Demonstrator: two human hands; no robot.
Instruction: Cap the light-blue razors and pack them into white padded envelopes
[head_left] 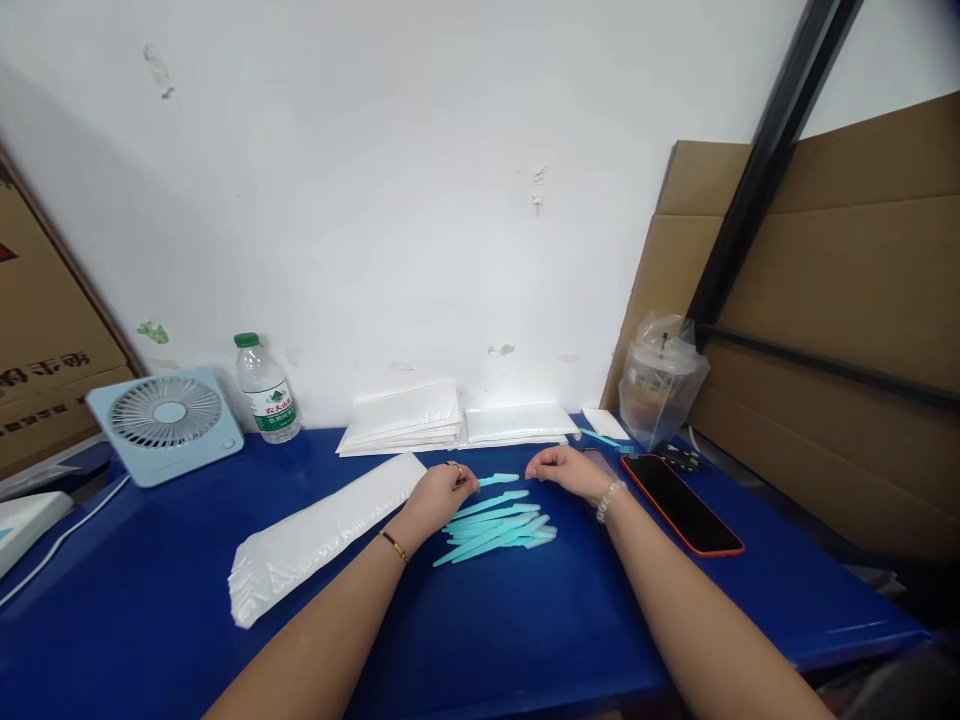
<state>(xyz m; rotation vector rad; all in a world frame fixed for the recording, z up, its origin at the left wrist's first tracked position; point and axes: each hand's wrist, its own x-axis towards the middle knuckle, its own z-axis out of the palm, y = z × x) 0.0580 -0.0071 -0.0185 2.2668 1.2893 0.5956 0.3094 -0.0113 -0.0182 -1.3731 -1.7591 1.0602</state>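
Note:
My left hand (439,497) pinches the end of a teal eyebrow razor (499,480), whose blade end points right. Just beyond that tip is my right hand (564,468), its thumb and fingers drawn together with nothing visible between them. A small gap parts it from the razor. Below both hands, a loose pile of teal eyebrow razors (499,530) lies on the blue table (495,640), handles mostly to the left. Beside my left hand lies a long white plastic-wrapped pack (322,535).
Stacks of white packs (405,418) rest against the wall. To the left stand a light-blue fan (169,420) and a water bottle (268,392). On the right are a phone with a red edge (682,505), a bagged drink cup (660,380) and cardboard (862,250).

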